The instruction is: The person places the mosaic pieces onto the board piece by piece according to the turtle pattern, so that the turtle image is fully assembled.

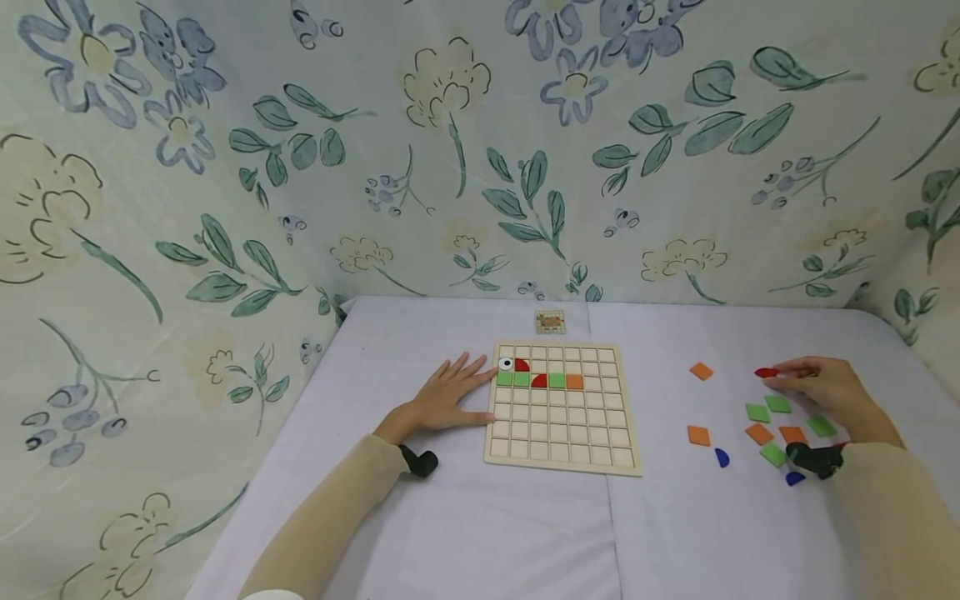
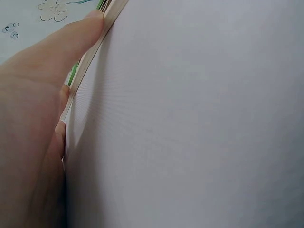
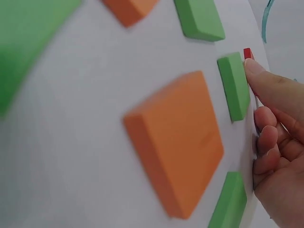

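My left hand [image 1: 442, 402] lies with spread fingers at the left edge of a wooden grid board [image 1: 557, 432]; its thumb and a fingertip touch that edge. In the board's upper rows sit a white eye piece [image 1: 506, 364], two red quarter-round pieces [image 1: 522, 365], several green squares [image 1: 557, 380] and one orange square [image 1: 574, 382]. Over at the right, my right hand [image 1: 832, 385] pinches a small red piece [image 1: 764, 372] between thumb and fingers, at the tabletop. The right wrist view shows only a corner of this red piece [image 3: 247, 53], the rest being behind the thumb.
Loose orange squares [image 1: 698, 436], green squares [image 1: 772, 454] and two blue half-round pieces [image 1: 722, 457] are scattered near my right hand. A small patterned card [image 1: 550, 322] lies behind the board. The white cloth [image 1: 525, 533] shows folds, and a floral curtain [image 1: 465, 208] hangs behind.
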`<state>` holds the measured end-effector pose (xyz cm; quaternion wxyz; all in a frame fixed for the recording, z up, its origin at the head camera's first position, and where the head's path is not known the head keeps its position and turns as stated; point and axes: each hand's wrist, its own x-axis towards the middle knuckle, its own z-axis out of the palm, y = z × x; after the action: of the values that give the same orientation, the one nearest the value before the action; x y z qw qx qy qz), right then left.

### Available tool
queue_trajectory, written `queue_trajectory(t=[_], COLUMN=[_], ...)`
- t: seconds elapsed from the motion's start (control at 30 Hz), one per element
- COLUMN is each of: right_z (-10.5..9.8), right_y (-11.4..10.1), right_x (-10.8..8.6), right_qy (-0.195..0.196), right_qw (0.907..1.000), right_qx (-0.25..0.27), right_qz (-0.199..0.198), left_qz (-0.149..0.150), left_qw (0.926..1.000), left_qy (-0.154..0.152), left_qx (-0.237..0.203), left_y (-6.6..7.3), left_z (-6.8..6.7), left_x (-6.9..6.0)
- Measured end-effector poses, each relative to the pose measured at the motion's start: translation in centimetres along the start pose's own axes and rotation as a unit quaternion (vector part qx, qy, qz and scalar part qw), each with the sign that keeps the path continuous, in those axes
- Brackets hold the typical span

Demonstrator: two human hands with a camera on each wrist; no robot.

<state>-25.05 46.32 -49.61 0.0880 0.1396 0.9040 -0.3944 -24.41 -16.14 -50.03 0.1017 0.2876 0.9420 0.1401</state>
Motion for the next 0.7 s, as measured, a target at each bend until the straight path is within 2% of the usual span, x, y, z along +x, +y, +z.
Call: queue_trajectory(t=[0.33,0.53,0.7], right_z=[-0.1,0.1,0.0], right_y=[-1.6,-1.4,-0.9], right_x=[-0.6,-0.7,-0.5], right_qy=[0.011,0.013,-0.005], right_qw=[0.9997,0.9994,0.9989], right_qx=[-0.02,-0.03,-0.038], right_qz=[0.012,-0.005,-0.025], left_qz=[-0.009,-0.007,-0.01], left_qw=[0.9999,0.9999,0.9999], left_qy=[-0.01,-0.009,-0.013], left_qx=[0.007,0.003,0.002], left_y=[-0.2,-0.3,-0.3], left_z=[0.1,0.1,0.0], left_x=[0.1,0.1,0.2])
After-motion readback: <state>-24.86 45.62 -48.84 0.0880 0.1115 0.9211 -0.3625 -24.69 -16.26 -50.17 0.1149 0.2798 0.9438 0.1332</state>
